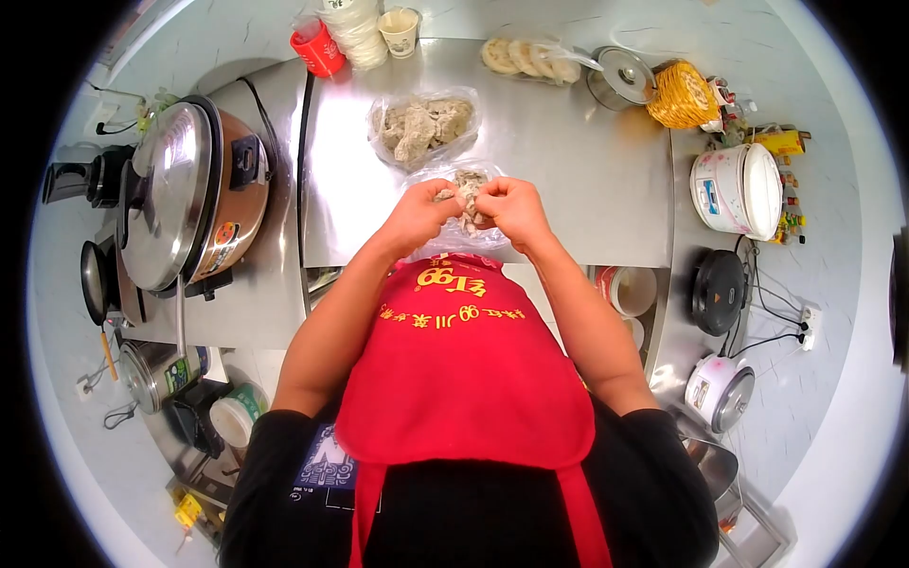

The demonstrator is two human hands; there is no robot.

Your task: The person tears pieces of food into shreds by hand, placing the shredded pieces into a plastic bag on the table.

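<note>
My left hand point(433, 210) and my right hand point(512, 210) are close together over a clear plastic bag point(483, 241) at the near edge of the steel table. The fingers of each are pinched on greyish-brown shredded food point(471, 189), with more of it in the bag below. Just beyond them, another clear bag point(382, 118) lies open around large greyish-brown chunks point(417, 130). Parts of the near bag are hidden by my hands.
A large lidded cooker point(227, 204) stands left of the steel table point(578, 199). Along the back are a red cup point(317, 49), a paper cup point(400, 38), bagged flat breads point(528, 60) and a metal pot point(620, 78). A white pot point(724, 194) sits right.
</note>
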